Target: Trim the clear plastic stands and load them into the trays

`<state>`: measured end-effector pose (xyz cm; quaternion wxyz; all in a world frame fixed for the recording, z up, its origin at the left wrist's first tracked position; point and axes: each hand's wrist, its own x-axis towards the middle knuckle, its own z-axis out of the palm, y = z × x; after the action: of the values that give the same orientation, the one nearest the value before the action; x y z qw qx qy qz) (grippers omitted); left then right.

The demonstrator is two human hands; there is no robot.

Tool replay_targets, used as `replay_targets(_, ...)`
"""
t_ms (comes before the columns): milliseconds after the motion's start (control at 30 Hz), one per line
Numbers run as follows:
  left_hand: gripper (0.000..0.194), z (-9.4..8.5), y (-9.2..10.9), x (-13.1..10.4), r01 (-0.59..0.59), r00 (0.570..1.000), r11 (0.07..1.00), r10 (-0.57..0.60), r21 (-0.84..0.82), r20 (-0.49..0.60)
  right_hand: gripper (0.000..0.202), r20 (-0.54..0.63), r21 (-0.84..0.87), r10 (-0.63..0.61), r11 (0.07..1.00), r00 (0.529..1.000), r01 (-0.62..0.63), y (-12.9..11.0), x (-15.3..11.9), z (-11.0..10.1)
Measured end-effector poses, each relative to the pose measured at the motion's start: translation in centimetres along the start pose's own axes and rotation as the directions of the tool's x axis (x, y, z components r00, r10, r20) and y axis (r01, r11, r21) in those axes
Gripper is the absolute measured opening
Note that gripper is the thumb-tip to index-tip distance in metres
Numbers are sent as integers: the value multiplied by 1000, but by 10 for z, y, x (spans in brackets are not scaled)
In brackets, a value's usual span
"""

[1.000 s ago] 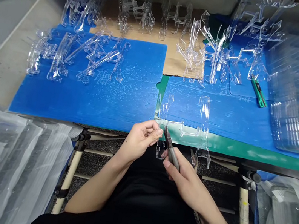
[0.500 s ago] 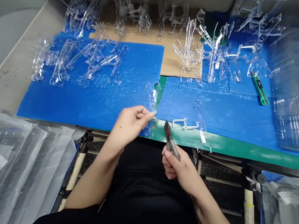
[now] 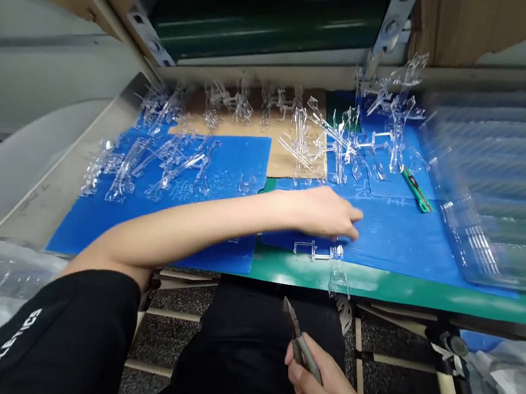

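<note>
My left hand [image 3: 325, 213] reaches across to the right, low over the blue sheet [image 3: 388, 235]. Its fingers are curled down, and what they hold, if anything, is hidden beneath them. Just below it lies a clear plastic part [image 3: 338, 255] with a bent, frame-like branch, its lower end over the green table edge. My right hand [image 3: 320, 381] is closed around the grey handles of a pair of nippers [image 3: 301, 348], dark jaws pointing up and left, in front of the table. A small clear piece [image 3: 247, 185] lies on the left blue sheet [image 3: 214, 249].
Several clear plastic parts [image 3: 168, 161] lie on the left sheet, with more [image 3: 338, 136] at the back right. A green utility knife [image 3: 416, 190] rests beside a stack of clear trays [image 3: 509, 198]. A dark green roller [image 3: 273, 17] is behind the table.
My left hand has let go of a clear piece on the left sheet and swung right over the other part. My right hand sits lower in view with the nippers. The view has tilted up.
</note>
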<state>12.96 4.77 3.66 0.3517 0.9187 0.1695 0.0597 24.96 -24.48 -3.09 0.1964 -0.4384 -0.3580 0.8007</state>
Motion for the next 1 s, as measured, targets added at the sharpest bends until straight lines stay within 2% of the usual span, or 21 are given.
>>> replay_targets(33, 33, 5, -3, 14, -9, 999, 999, 11, -46, 41, 45, -15, 18, 3, 1000, 1000, -3, 5, -2, -1)
replay_targets(100, 36, 14, -10, 30, 6, 999, 995, -1, -96, 54, 53, -35, 56, 3, 998, 999, -1, 13, -4, -1)
replay_targets(200, 40, 13, -14, 26, 74, 997, 992, -76, -102, -13, 60, -58, 64, 6, 998, 998, -3, 18, -2, 0)
replay_targets(267, 45, 0, -11, 10, 153, 988, 984, -155, -85, -18, 60, -65, 45, 9, 999, 998, -6, 16, 0, 1)
replay_targets(333, 47, -17, -4, -16, 227, 974, 970, -228, -85, -6, 57, -63, 11, -7, 1000, 998, 8, 12, 3, 1)
replay_targets(367, 46, -23, 0, -32, 253, 967, 961, -255, -115, -7, 55, -61, -9, -21, 1000, 998, 21, 8, 5, 1)
replay_targets(433, 43, -27, 8, -65, 297, 943, 910, -328, -288, -64, 50, -71, -49, -55, 997, 996, 52, 0, 8, 0)
replay_targets(500, 43, -15, 14, -98, 319, 883, 800, -446, -507, -148, 45, -112, -89, -92, 993, 989, 82, -9, 13, -1)
replay_targets(600, 43, 26, 17, -135, 248, 759, 637, -596, -730, -263, 39, -179, -151, -138, 982, 974, 112, -23, 21, -1)
replay_targets(733, 47, 83, 19, -158, 94, 617, 488, -713, -868, -333, 28, -171, -270, -114, 961, 979, 64, -40, 27, 6)
replay_targets(833, 46, 105, 21, -166, 41, 573, 434, -748, -900, -334, 25, -146, -327, -89, 944, 985, 37, -48, 30, 13)
replay_targets(1000, 45, 116, 23, -173, 6, 568, 386, -760, -922, -315, 24, -142, -346, -63, 938, 988, 10, -52, 35, 19)
